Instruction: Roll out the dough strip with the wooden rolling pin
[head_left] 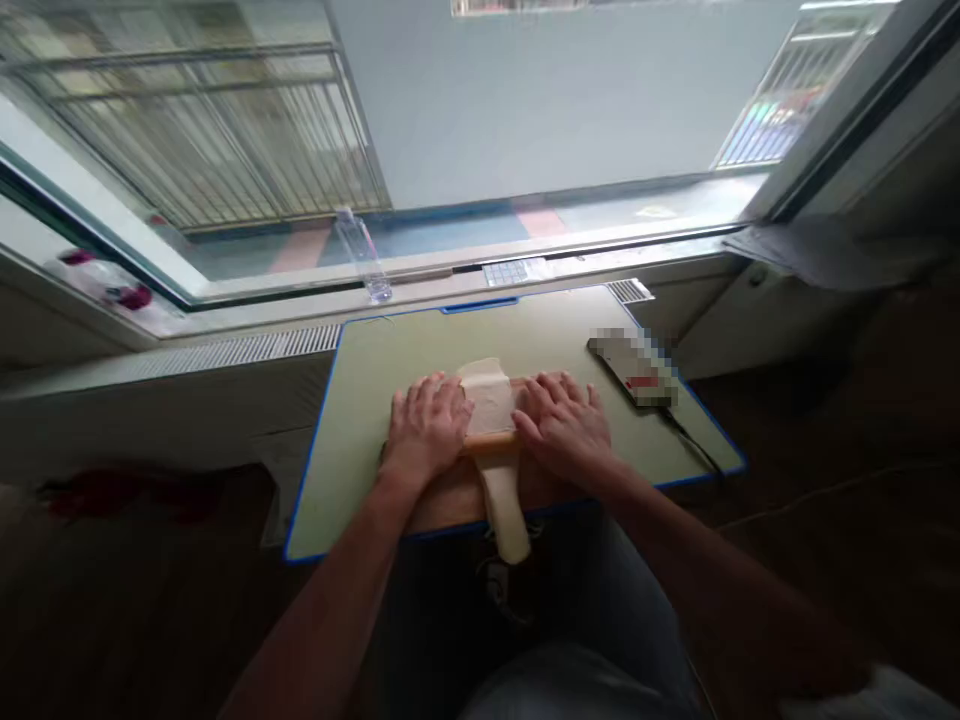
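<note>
A wooden rolling pin (491, 443) lies crosswise over a strip of pale dough (489, 400). The dough passes beneath it, and the near end hangs like a tongue over the table's front edge. Under the dough is a brown wooden board (448, 502). My left hand (426, 425) rests palm down on the left part of the pin, fingers stretched forward. On the right part lies my right hand (564, 425), likewise flat with its fingers extended and slightly spread. Both hands cover the pin's ends, and the thumbs point inward towards the dough.
The pale table (382, 365) has a blue rim. A phone-like device (634, 368), partly pixelated, lies at its right with a cable (691, 442) running off the edge. A clear bottle (365, 255) stands on the sill beside a calculator-like keypad (514, 271). A large window rises behind.
</note>
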